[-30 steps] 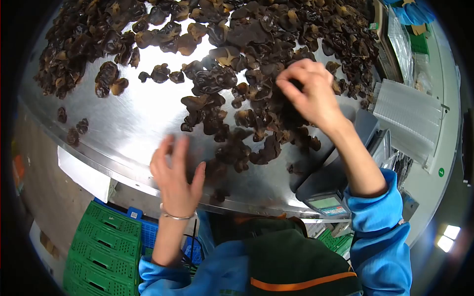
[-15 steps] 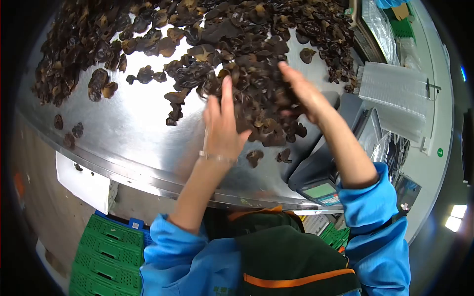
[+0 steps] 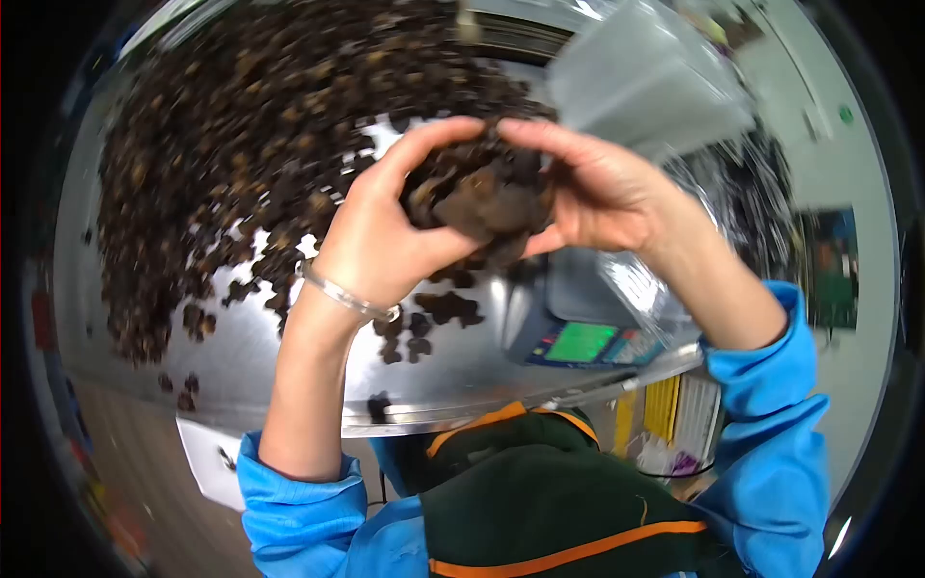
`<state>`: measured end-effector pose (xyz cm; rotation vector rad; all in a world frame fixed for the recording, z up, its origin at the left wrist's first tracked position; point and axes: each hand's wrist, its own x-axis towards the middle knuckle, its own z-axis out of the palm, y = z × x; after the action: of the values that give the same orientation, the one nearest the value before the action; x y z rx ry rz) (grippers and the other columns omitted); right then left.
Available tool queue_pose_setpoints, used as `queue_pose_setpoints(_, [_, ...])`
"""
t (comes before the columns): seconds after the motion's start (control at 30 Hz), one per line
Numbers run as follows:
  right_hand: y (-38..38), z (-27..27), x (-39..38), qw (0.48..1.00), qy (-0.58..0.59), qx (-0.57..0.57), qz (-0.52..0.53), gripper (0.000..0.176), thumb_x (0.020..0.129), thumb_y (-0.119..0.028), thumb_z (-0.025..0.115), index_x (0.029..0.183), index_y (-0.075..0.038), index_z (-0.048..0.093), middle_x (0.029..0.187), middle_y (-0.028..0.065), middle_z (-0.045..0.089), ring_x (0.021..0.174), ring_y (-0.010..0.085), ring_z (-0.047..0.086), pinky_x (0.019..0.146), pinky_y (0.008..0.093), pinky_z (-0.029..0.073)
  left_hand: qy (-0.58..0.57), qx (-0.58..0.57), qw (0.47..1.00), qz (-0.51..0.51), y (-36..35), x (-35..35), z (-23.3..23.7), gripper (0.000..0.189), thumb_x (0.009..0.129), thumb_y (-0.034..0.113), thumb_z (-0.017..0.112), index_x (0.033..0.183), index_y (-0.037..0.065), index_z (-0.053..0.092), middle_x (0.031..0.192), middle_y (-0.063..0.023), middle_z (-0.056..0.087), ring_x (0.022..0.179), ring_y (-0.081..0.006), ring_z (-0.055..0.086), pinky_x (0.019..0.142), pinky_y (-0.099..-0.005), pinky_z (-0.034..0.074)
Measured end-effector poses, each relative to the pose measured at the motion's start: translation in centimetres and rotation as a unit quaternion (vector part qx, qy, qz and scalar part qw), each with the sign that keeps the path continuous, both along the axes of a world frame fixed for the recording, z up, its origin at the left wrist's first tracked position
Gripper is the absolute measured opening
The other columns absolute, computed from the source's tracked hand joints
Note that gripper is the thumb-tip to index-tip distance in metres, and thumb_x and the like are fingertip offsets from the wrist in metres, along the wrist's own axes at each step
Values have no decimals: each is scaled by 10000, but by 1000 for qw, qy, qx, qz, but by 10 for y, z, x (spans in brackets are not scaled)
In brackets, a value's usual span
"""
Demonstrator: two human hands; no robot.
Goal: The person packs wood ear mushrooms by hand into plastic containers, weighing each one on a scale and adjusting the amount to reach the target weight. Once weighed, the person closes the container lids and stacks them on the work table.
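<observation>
now, left hand [image 3: 378,229]: curled round dark brown, crinkly mushroom clump [image 3: 489,204]
right hand [image 3: 614,199]: holding its other side
clump: between both hands

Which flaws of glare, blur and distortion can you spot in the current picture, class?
Head view: white glare on the metal table; head view: the spread wood ear mushrooms smeared by blur, the right blue sleeve looking sharper; head view: fisheye distortion, with the table's near edge bowed and black corners.

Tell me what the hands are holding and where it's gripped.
A clump of dark, fungus-like pieces, cupped around its opposite sides between the left hand and right hand.
</observation>
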<state>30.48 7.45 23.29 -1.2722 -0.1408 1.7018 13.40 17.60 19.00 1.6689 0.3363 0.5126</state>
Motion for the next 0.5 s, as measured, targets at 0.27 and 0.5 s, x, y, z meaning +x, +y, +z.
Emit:
queue_pose_setpoints(0.27, [-181, 5, 79, 971, -19, -103, -213, 420, 931, -372, 397, 1218, -69, 442, 1168, 131, 543, 1036, 286, 572, 833, 561, 467, 77, -51, 965, -246, -125, 155, -19, 677, 591, 78, 784, 1209, 45, 509, 1055, -91, 619, 1019, -193, 561, 905, -287, 431])
queue_pose_setpoints(0.5, [-228, 13, 94, 963, -25, -168, -211, 608, 878, -426, 489, 1348, -81, 316, 1412, 106, 229, 1297, 298, 243, 890, 572, 400, 199, 366, 884, -212, -170, 155, 12, 803, 625, 118, 769, 1332, 127, 388, 1355, -231, 338, 1196, -317, 435, 1003, -372, 363])
